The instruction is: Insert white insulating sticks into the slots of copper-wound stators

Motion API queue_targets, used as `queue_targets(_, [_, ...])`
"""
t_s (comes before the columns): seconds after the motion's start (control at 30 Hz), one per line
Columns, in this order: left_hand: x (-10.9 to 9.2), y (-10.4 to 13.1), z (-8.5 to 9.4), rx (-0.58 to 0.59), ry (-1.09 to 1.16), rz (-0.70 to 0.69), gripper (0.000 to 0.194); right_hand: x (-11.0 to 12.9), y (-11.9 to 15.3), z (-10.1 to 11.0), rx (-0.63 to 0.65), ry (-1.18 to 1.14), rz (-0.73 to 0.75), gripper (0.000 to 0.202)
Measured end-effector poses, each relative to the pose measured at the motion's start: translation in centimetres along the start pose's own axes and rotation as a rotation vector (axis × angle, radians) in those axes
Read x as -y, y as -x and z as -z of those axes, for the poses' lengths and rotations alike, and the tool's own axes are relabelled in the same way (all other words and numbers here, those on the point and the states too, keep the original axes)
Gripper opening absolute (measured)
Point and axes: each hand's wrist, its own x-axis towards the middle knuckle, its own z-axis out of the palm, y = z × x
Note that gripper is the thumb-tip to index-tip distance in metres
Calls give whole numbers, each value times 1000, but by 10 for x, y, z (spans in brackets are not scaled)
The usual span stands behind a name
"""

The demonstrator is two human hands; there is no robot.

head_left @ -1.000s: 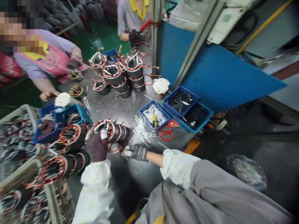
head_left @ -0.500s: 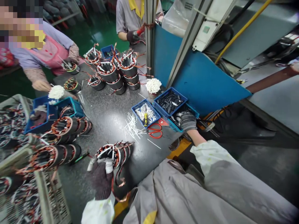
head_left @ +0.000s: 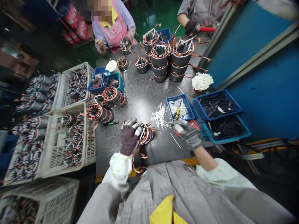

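Note:
My left hand (head_left: pixel 129 137), in a dark glove with whitish fingertips, is closed on a copper-wound stator (head_left: pixel 146 135) lying on its side on the dark table (head_left: pixel 135 110). My right hand (head_left: pixel 188 133), in a grey glove, is over the red scissors (head_left: pixel 177 133), its fingers drawn together; what they hold, if anything, is too small to make out. Thin white sticks (head_left: pixel 160 116) lie in a loose pile between the hands. Behind my right hand is a blue tray (head_left: pixel 192 115) of white pieces with a yellow-handled tool (head_left: pixel 177 114).
Stacked stators (head_left: pixel 160 59) stand at the back, others (head_left: pixel 98 113) lie at left. Trays of black sleeves (head_left: pixel 216 104) and a white stick bundle (head_left: pixel 202 81) are at right. Crates (head_left: pixel 56 140) fill the left. Two people work across the table.
The view has swung left. My right hand has left the tray of black sleeves and moved left to the scissors and white sticks. My left hand stays at the stator.

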Motion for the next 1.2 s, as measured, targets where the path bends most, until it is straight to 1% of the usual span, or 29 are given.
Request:
queue_targets(0.07, [5, 0, -7, 0, 46, 24, 31, 34, -7, -36, 101, -93, 46, 30])
queue_targets(0.1, [7, 1, -9, -9, 68, 35, 30, 46, -13, -48, 143, -122, 76, 27])
queue_targets(0.17, [9, 2, -10, -30, 107, 52, 29, 60, -25, -62, 212, -148, 157, 23])
queue_targets(0.27, [10, 2, -10, -59, 162, 59, 29, 62, -40, -67, 300, -159, 253, 21])
queue_targets(0.4, [9, -1, -11, -64, 187, 70, 29, 60, -52, -68, 428, -123, 305, 24])
queue_targets(0.57, [8, -4, -10, -35, 173, 77, 27, 77, -59, -75, 677, -3, 428, 24])
queue_targets(0.63, [8, -3, -10, -30, 167, 69, 27, 80, -58, -75, 733, -6, 425, 24])
queue_targets(0.7, [8, -3, -11, -39, 162, 60, 27, 78, -55, -73, 706, -59, 363, 29])
queue_targets(0.83, [12, -3, -11, -52, 179, 45, 28, 69, -43, -71, 538, -124, 226, 36])
queue_targets(0.93, [11, -5, -7, -8, 173, 71, 29, 71, -32, -74, 386, -86, 149, 39])
queue_targets(1.0, [7, -6, -4, 42, 125, 76, 31, 72, -23, -75, 337, -38, 113, 41])
queue_targets(1.03, [5, -6, -3, 61, 89, 70, 35, 72, -17, -76, 352, -9, 115, 41])
queue_targets(1.1, [1, -6, -2, 79, 19, 51, 45, 65, 1, -83, 432, 68, 130, 38])
queue_targets(1.13, [0, -6, -2, 82, -4, 43, 48, 61, 12, -89, 479, 104, 123, 36])
queue_targets(1.2, [-1, -6, 1, 95, -14, 28, 50, 49, 38, -104, 550, 136, 71, 31])
